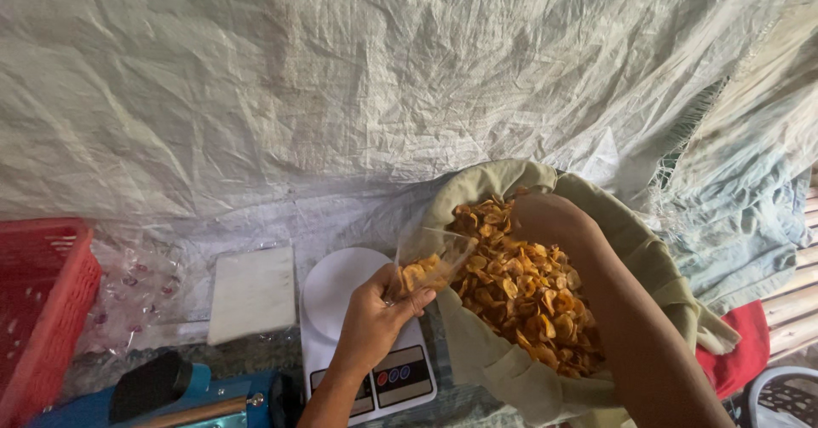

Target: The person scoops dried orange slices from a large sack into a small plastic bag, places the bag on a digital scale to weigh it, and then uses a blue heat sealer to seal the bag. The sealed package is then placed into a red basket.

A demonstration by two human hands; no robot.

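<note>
**chipfan22:** So here we've got our left hand (372, 315) pinching a small clear plastic bag (430, 266), fingers clamped on its near edge, with a few golden fried chips already inside. The bag hangs right above the gap between the round white digital kitchen scale (341, 296) and the rim of the big olive cloth sack (503, 368) full of the same golden chips (524, 296). What do we reckon goes wrong?

**snackpacker:** Biggest risk, I think, is spillage. The bag's mouth looks floppy and only held on one side, so chips could miss it and land on the scale or the crinkly plastic sheet under it. Our right hand (550, 219) is down in the sack at its far rim, fingers curled into the chips; we can't tell how much they're gripping.

**chipfan22:** Also crushing, right? Squeeze too hard and they'd probably break.

**snackpacker:** Yep. And the sack's soft rim sags toward the scale, so a nudge might tip chips out. The blue heat sealer (183, 398) sits at the near left edge, the red plastic basket (43, 300) further left, both well out of the way.
</note>
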